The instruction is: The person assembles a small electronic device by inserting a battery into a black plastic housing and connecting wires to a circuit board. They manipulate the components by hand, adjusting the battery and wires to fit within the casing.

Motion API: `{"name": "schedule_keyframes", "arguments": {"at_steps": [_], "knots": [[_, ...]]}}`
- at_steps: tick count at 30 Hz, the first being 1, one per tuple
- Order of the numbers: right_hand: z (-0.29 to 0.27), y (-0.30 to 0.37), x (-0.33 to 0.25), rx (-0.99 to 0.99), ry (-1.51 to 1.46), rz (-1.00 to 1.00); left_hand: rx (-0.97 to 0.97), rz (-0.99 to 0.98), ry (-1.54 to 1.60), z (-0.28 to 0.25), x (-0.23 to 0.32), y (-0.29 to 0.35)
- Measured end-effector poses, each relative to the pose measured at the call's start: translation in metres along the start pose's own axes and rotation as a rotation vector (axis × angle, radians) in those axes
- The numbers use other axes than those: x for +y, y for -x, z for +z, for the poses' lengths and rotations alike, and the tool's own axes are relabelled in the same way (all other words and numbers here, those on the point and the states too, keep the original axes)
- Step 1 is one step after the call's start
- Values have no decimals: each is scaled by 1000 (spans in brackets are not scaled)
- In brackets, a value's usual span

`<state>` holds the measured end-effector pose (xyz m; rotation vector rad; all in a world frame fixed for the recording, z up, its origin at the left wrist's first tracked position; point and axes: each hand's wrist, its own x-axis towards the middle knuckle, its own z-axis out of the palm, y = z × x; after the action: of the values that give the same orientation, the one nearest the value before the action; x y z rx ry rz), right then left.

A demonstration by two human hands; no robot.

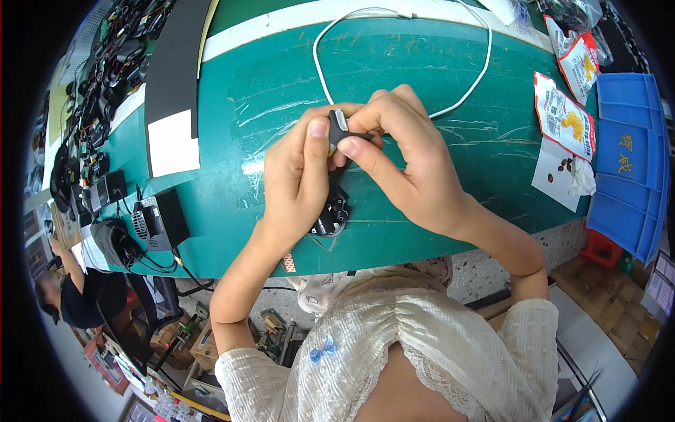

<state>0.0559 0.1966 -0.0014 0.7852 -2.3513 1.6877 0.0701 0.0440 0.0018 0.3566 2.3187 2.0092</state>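
Note:
Above the green mat, my left hand (299,165) and my right hand (411,165) meet at a small dark part (339,137) with a pale, silvery-white end. My left thumb presses on its left side. The thumb and fingers of my right hand pinch its pointed right side. What lies behind my fingers is hidden. A white cable (318,60) loops over the mat; both its ends run toward my hands, where I cannot tell what they join. Close to my left wrist lies a black rounded device (332,216), partly covered by the hand.
A black box-shaped device (163,219) with cords stands at the left edge. Behind it are many black parts (126,53) and a white card (174,144). Red-and-white snack bags (564,116) and a blue crate (628,165) are at the right. A person (91,295) sits far left.

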Motion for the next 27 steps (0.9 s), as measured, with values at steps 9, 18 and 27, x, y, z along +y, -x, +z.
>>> {"name": "schedule_keyframes", "arguments": {"at_steps": [9, 18, 27], "knots": [[-8, -4, 3, -18, 103, -10, -147, 62, -419, -3, -5, -1], [-10, -1, -4, -81, -142, 196, -11, 277, -556, 2, -28, 1], [-16, -7, -10, -188, -605, 577, 112, 392, -750, 5, -25, 1]]}}
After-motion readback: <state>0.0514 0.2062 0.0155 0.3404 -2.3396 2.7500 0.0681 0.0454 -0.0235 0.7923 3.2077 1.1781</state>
